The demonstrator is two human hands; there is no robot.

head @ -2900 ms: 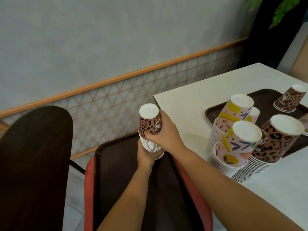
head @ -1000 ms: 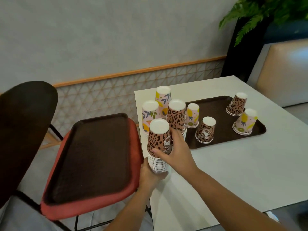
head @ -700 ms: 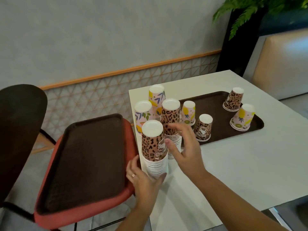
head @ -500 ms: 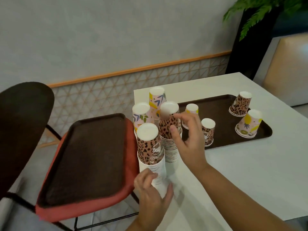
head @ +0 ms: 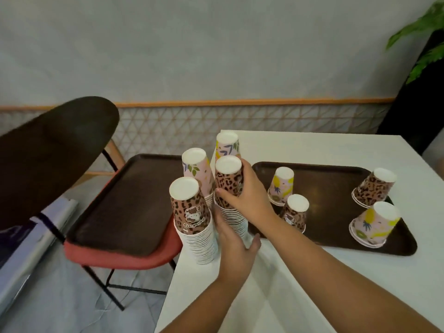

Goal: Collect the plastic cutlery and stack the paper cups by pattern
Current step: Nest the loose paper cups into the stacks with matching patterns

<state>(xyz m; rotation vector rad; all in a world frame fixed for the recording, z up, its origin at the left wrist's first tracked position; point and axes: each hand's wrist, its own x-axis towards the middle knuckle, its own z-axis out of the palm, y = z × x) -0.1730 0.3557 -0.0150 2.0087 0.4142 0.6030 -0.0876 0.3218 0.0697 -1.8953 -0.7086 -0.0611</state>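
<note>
Observed at table's [head: 312, 145] near-left corner: four inverted cup stacks standing close together. Nearest, at the very edge: leopard stack [head: 192, 217], free of both hands. Just behind and to its right: second leopard stack [head: 228, 186], gripped by both hands. Right hand [head: 247, 200] wrapped around its upper cups, thumb curled across the front, fingers curled around the far side and mostly hidden. Left hand [head: 233, 243] set against its lower rims from the front, thumb stretched out to the right, fingers hidden behind the stack; cannot tell whether spread or pressed together. Behind these: two floral stacks, one [head: 197, 171] to the left, the other [head: 227, 146] farthest back, neither touched.

Noted to the right on the table: brown tray [head: 331, 241] bearing four single inverted cups, well apart from one another. Floral cup [head: 281, 187] and leopard cup [head: 294, 215] near the tray's left end, the latter close beside the right forearm. Second leopard cup [head: 372, 188] and second floral cup [head: 371, 227] at the right end.

Noted to the left: another brown tray [head: 125, 205] lying flat on a red chair seat [head: 120, 258], just beside the table edge. No plastic cutlery seen in view
</note>
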